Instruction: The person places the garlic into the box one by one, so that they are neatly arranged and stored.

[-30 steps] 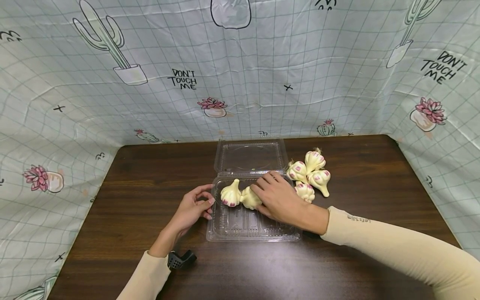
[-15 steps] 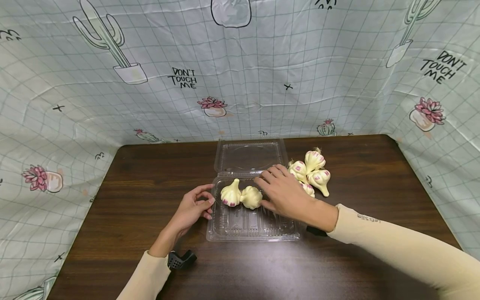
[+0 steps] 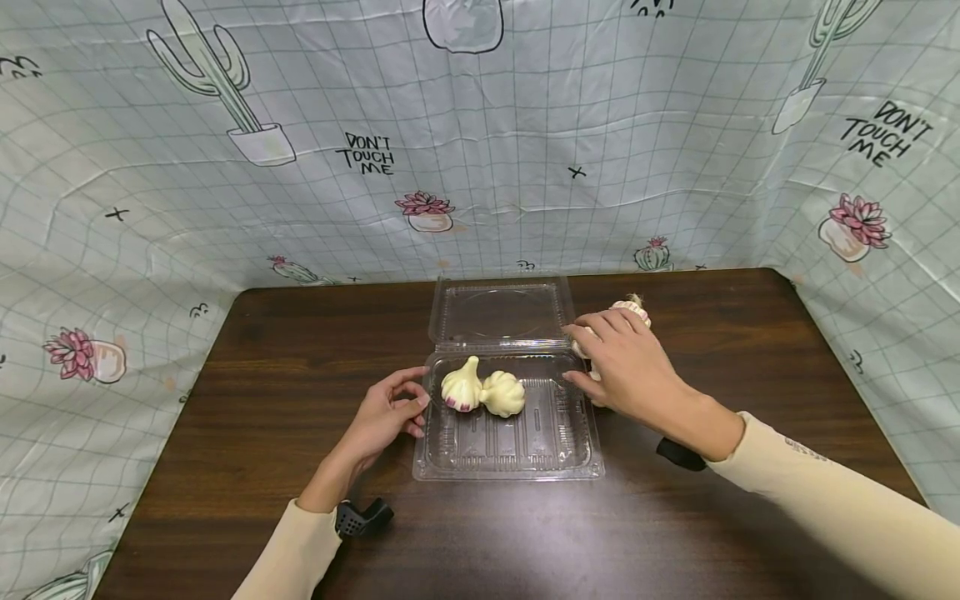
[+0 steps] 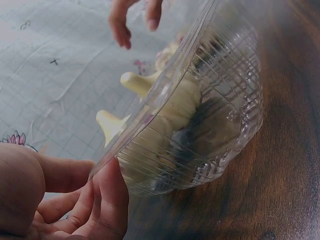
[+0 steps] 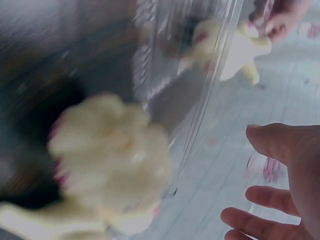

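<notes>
My left hand (image 3: 390,414) pinches the left rim of a clear plastic clamshell container (image 3: 517,477) between thumb and fingers, plain in the left wrist view. Two garlic bulbs lie side by side in its base: one with its stem up (image 3: 461,390) at the left, and a paler bulb (image 3: 503,394) touching it. Over the pile at the container's right, my right hand (image 3: 633,362) hovers with spread fingers. It hides most of the pile; one garlic bulb (image 3: 632,310) shows behind it. In the right wrist view a blurred garlic bulb (image 5: 110,150) lies below the fingers, apart from them.
The container's lid (image 3: 502,315) lies open toward the back of the dark wooden table (image 3: 300,350). A patterned cloth (image 3: 480,167) hangs behind and along both sides. A black wrist strap (image 3: 363,518) is on the left arm.
My right hand has let go of the paler garlic bulb in the container and moved right, over the pile outside. My left hand keeps its place on the rim.
</notes>
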### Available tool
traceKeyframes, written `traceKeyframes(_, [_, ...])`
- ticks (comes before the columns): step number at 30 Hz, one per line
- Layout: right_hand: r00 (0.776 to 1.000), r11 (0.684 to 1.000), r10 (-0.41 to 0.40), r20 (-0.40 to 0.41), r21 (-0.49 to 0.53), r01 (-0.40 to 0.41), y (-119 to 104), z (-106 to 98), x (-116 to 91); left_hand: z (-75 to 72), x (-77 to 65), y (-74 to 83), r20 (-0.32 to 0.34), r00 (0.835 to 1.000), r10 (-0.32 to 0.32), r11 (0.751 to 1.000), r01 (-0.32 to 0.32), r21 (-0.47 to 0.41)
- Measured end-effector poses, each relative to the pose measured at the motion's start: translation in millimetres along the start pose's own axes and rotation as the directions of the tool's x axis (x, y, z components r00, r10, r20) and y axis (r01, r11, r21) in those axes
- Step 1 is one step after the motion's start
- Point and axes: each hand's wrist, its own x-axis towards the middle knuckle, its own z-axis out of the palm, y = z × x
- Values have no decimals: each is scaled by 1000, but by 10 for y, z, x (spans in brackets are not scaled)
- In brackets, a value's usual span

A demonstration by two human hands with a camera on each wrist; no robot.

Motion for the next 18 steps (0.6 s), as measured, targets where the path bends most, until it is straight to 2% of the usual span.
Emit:
traceKeyframes(8, [992,993,120,-50,3,-120,311,-69,-274,-2,0,12,3,1000,-6,1000,6,4])
traceKeyframes(18, [983,983,176,-43,-34,-178,538,-47,-601,-8,1,23,9,1000,-7,1000,7,1])
